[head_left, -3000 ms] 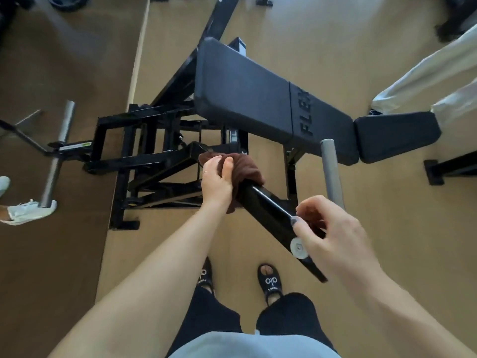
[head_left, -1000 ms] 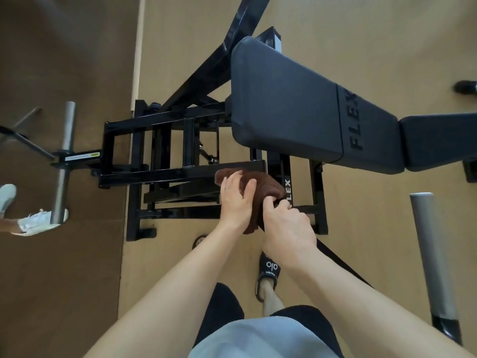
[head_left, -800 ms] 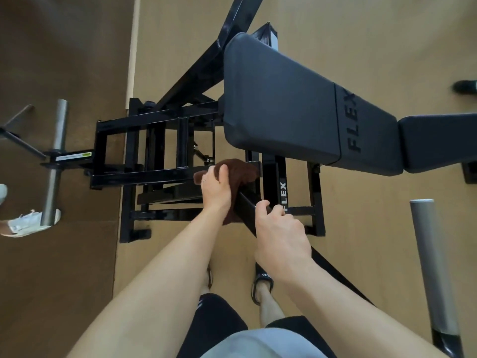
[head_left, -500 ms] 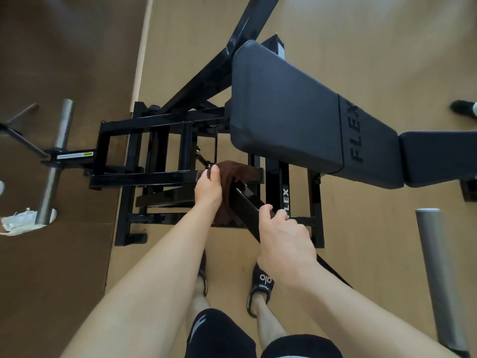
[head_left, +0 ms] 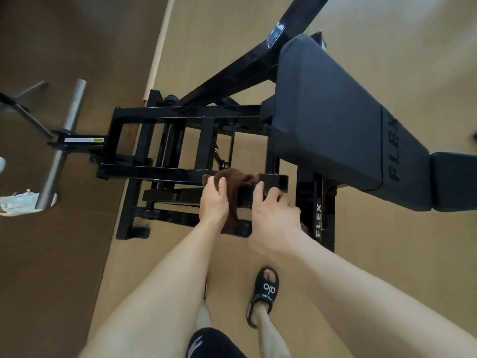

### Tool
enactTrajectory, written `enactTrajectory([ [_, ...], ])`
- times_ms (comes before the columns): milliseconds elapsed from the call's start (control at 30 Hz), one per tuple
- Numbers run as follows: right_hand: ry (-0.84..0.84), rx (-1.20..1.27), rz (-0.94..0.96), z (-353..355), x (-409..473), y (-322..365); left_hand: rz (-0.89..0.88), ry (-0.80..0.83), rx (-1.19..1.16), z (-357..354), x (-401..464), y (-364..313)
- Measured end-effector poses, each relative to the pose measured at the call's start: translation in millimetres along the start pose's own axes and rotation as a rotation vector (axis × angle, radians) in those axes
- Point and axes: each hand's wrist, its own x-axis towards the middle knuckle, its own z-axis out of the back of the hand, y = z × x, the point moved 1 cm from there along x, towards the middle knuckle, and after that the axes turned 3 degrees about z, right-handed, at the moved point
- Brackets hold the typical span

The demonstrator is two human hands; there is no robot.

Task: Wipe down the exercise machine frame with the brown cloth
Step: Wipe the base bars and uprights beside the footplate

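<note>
The black steel machine frame (head_left: 165, 174) lies below me, its dark padded bench (head_left: 327, 120) marked FLEX to the right. A brown cloth (head_left: 236, 187) is draped over the near frame bar, beside the bar's right end. My left hand (head_left: 213, 200) grips the cloth against the bar, fingers curled over its top. My right hand (head_left: 273, 215) grips the same bar just right of the cloth, thumb on top and fingers wrapped round it. The cloth's lower end hangs between the two hands.
A grey weight peg (head_left: 62, 146) sticks out from the frame's left end over the dark floor. A white shoe (head_left: 18, 201) of another person lies at the left edge. My black slide sandal (head_left: 265, 293) stands on the tan mat (head_left: 374, 259).
The camera has moved closer and tilted. My left hand has stayed on the cloth on the bar. My right hand slid up the bar until it sits close beside the cloth.
</note>
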Motion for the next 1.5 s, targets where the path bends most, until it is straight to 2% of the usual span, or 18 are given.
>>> enactTrajectory([
  [167,-0.087,-0.125,0.034,-16,30,0,0.045,0.009,0.001,21,42,33],
  [433,-0.027,-0.105,0.004,-9,27,4,-0.144,0.064,-0.116,-1,-11,6],
  [700,-0.018,-0.089,-0.034,-5,24,7,-0.181,-0.056,-0.011,-7,2,21],
  [967,-0.028,-0.178,-0.095,-12,26,7,-0.025,-0.064,0.128,32,82,76],
  [1067,-0.065,-0.159,-0.138,-8,25,12,-0.010,-0.031,0.068,35,78,73],
  [1133,-0.103,-0.162,-0.150,-3,27,17,-0.061,0.018,-0.017,28,60,60],
  [1300,-0.112,-0.300,0.117,-7,47,62,-0.262,0.066,-0.101,8,22,43],
  [1500,-0.034,-0.330,0.056,-37,87,98,-0.104,0.084,-0.060,19,67,69],
])
